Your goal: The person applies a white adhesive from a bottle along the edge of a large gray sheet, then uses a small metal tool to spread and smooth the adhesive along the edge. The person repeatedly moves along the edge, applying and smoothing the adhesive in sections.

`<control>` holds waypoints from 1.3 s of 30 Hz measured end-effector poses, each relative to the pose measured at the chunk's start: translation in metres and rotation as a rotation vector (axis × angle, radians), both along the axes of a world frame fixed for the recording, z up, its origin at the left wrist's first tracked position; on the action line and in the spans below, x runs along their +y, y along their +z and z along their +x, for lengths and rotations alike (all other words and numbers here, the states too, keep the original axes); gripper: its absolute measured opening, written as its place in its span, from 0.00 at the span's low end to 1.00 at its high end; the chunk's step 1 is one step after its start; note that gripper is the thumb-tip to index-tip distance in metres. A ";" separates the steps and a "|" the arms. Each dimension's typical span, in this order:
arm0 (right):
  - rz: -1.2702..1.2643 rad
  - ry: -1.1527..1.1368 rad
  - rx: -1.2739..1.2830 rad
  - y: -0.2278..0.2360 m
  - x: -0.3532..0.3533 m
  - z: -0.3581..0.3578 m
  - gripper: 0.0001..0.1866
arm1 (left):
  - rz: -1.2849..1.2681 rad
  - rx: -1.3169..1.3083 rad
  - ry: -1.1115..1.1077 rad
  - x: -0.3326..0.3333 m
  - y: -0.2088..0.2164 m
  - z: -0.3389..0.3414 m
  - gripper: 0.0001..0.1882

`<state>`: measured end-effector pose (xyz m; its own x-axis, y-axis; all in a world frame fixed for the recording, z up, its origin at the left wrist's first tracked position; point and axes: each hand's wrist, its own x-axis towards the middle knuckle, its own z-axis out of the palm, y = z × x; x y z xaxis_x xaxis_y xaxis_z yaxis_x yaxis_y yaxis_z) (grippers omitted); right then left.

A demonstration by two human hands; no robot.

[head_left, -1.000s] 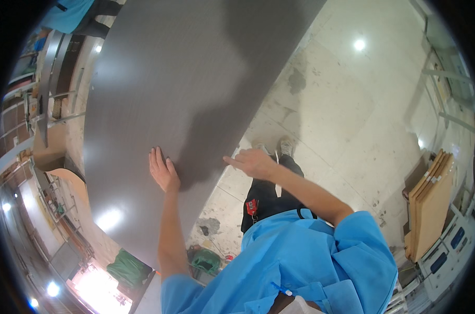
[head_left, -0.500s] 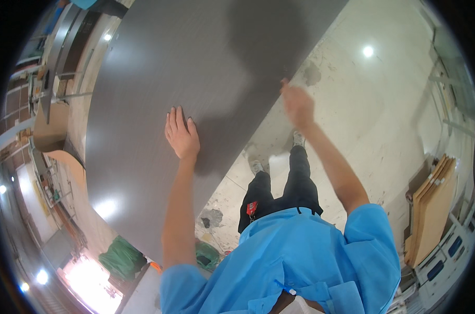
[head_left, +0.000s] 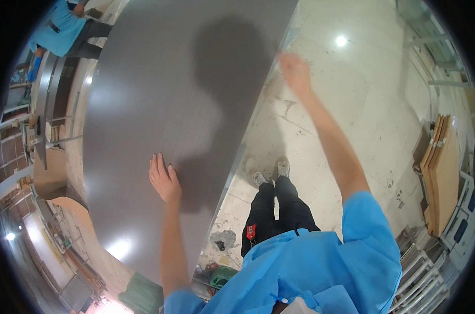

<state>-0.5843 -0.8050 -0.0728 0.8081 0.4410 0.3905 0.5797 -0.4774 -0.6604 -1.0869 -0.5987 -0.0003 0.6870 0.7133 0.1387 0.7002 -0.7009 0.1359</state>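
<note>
A large dark grey panel (head_left: 133, 115) with a smooth sheen fills the left and middle of the view. My left hand (head_left: 165, 180) lies flat on it, fingers stretched and nothing held. Close by the panel's right long edge, my right hand (head_left: 296, 74) is curled closed and blurred by motion. Whatever it pinches, if anything, is too small or smeared to make out. A thin pale strip (head_left: 290, 37) shows along that edge near my fingers. My head and arm cast a shadow over the panel.
Beyond the panel at far left stands another person (head_left: 62, 32) in a blue shirt. Flat brown boards (head_left: 440, 178) lean at the right, above a white rack (head_left: 420, 280). Green sheeting (head_left: 142, 294) lies past the panel's near end. Pale floor (head_left: 352, 120) stretches to the right.
My right hand has moved farther along the panel's edge, away from me. The left hand still rests flat, now lower left in view. The view has shifted, showing more of the other person.
</note>
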 end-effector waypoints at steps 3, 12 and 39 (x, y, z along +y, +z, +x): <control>0.050 -0.135 -0.146 0.003 0.020 0.092 0.16 | 0.000 -0.003 -0.016 0.002 -0.003 0.002 0.28; 0.116 0.034 0.023 0.000 0.009 -0.011 0.14 | -0.027 0.018 0.006 0.001 -0.002 -0.006 0.29; -0.217 0.137 -0.189 0.025 -0.013 -0.196 0.15 | -0.055 0.021 0.057 -0.067 0.003 -0.318 0.29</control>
